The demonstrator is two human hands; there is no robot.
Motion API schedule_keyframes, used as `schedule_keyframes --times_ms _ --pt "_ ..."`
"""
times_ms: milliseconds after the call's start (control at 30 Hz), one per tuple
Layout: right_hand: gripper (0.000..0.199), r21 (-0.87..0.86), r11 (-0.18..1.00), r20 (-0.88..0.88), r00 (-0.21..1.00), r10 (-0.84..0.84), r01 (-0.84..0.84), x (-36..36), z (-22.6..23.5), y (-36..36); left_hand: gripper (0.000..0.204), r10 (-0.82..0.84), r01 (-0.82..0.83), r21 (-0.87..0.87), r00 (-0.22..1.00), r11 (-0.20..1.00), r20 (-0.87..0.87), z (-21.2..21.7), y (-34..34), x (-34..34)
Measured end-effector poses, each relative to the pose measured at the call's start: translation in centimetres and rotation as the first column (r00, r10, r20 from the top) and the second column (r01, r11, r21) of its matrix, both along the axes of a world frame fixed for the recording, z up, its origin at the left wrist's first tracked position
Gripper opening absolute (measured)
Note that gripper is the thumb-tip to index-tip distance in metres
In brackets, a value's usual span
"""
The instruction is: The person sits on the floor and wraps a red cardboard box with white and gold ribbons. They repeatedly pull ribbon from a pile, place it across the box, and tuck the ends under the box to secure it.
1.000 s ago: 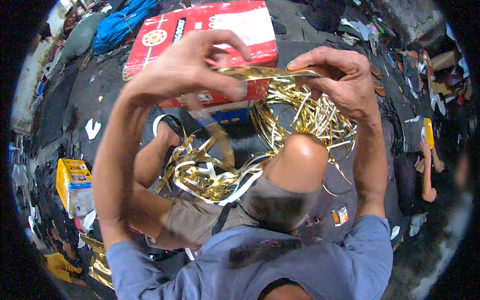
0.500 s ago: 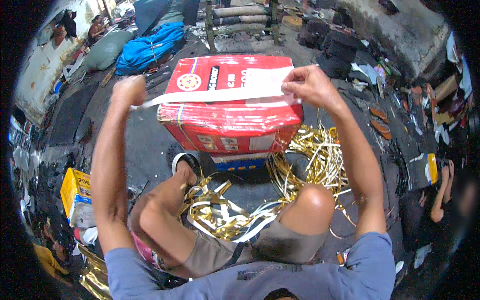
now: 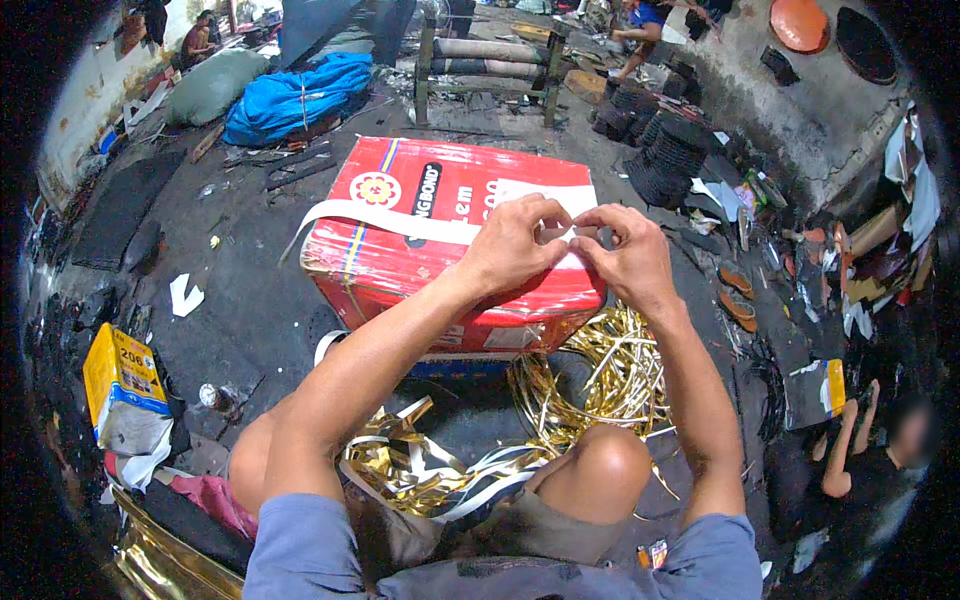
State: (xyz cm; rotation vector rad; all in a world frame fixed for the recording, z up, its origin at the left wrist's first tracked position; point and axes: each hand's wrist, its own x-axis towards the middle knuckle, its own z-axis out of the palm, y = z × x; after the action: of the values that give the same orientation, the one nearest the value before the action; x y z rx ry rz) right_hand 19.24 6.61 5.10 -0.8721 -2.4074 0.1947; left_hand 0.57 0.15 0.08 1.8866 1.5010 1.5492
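In front of me stands a red box (image 3: 400,270) wrapped in glossy clear plastic, its top at working height. A flat white strip (image 3: 390,218) runs over the box top from beyond its left edge toward my hands, its loose left part curling down. My left hand (image 3: 515,248) is closed, thumb and forefinger pinching the strip near the box's right side. Right beside it, my right hand (image 3: 632,258) pinches a small white end, fingertips almost touching the left ones. Fingers hide part of the strip between the hands.
Coiled gold and white strips (image 3: 620,370) lie right of and below the box, near my knees. A yellow and white box (image 3: 125,375) sits at left. Behind are a blue tarp bundle (image 3: 300,98) and a wooden rack (image 3: 490,65). Another person (image 3: 880,450) sits at far right.
My left hand has moved from the strip's far left end to the right, beside my right hand. The strip's left part now hangs loose and curls. My view has shifted slightly.
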Motion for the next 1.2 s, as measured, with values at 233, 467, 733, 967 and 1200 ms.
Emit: schedule_keyframes --times_ms 233,467,733,967,1200 --pt "0.022 0.004 0.996 -0.063 0.994 0.092 -0.092 0.7 -0.3 0.1 0.021 0.063 -0.061 0.023 0.995 0.998 -0.072 -0.5 -0.1 -0.3" --pt "0.023 -0.007 0.989 -0.065 0.987 0.147 -0.148 1.4 -0.7 0.3 0.021 0.07 -0.03 0.147 0.958 0.989 -0.277 -1.1 -0.1 -0.6" --pt "0.027 -0.127 0.984 -0.027 0.992 0.126 -0.129 1.9 -0.1 1.7 0.022 -0.045 0.049 -0.078 0.998 0.996 0.054 0.0 0.1 -0.2" --pt "0.016 -0.058 0.993 -0.222 0.971 0.09 -0.105 0.9 -2.5 1.3 0.02 0.018 -0.019 -0.12 1.0 0.993 -0.012 0.1 0.0 -0.3" --pt "0.015 -0.507 0.851 -0.482 0.864 -0.147 -0.138 0.0 -5.2 2.0 0.014 0.061 -0.063 -0.031 0.997 0.998 -0.057 0.2 0.8 0.1"
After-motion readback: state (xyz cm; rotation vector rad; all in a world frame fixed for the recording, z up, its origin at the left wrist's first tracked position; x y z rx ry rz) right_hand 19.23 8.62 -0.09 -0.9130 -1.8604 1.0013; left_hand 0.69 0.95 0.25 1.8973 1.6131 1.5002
